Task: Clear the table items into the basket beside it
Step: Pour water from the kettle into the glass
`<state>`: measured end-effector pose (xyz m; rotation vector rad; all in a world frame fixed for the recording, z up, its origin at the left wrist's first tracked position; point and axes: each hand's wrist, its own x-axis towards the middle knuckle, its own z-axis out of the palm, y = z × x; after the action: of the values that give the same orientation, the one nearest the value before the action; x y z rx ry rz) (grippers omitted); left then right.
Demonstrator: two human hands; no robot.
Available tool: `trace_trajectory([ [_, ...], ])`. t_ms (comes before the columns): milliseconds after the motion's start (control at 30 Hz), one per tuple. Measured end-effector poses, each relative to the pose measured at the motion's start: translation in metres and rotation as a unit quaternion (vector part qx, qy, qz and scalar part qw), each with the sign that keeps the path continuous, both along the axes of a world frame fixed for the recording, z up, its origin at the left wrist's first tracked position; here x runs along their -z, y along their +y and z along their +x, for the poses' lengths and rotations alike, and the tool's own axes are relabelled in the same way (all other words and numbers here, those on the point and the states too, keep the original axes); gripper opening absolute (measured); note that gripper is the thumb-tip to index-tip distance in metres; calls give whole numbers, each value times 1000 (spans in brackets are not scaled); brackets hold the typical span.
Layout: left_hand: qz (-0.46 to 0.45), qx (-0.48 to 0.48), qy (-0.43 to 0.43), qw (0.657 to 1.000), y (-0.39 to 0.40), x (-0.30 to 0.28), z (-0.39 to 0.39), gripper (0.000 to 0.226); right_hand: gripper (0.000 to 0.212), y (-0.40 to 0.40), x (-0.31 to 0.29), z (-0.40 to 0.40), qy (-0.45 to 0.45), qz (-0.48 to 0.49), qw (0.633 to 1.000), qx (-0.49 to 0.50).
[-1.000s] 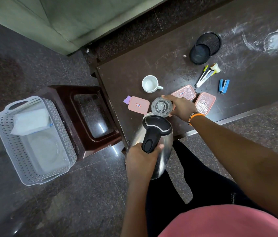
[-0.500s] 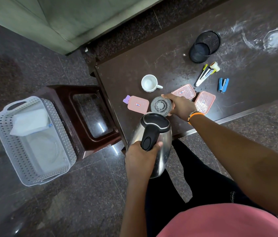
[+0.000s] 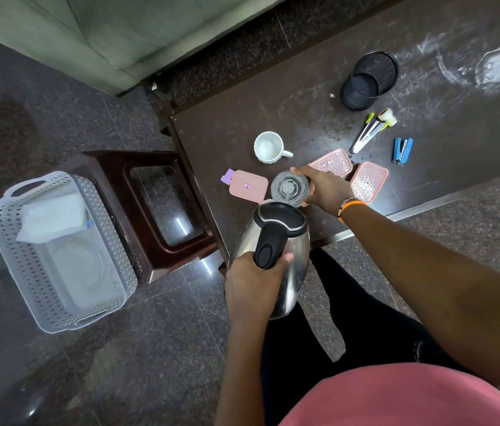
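Observation:
My left hand (image 3: 253,282) grips the black handle of a steel kettle (image 3: 285,241), held at the table's near edge. My right hand (image 3: 325,189) holds a clear glass (image 3: 288,188) on the dark table (image 3: 288,106). Beside the glass lie a pink lidded box (image 3: 248,186) and two pink containers (image 3: 331,162) (image 3: 368,181). A white mug (image 3: 268,147) stands behind them. The grey perforated basket (image 3: 6,250) sits on the floor at the left with a white packet (image 3: 55,216) in it.
Farther back on the table are a black mesh pen holder (image 3: 365,81), several pens with a tape roll (image 3: 370,130) and a blue stapler (image 3: 402,150). A dark brown stool (image 3: 150,204) stands between the basket and the table.
The kettle and my left hand have edged slightly up and toward the table. My right hand keeps its hold on the glass in about the same spot.

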<state>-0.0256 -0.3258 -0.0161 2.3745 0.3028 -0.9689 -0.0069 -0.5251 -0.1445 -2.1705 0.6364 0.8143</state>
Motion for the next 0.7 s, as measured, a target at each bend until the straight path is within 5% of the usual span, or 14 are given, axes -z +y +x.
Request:
trace_trajectory([
  [700, 3, 17, 16, 1000, 1, 2, 2, 43, 65, 1, 1, -1, -14, -4, 1000, 7],
])
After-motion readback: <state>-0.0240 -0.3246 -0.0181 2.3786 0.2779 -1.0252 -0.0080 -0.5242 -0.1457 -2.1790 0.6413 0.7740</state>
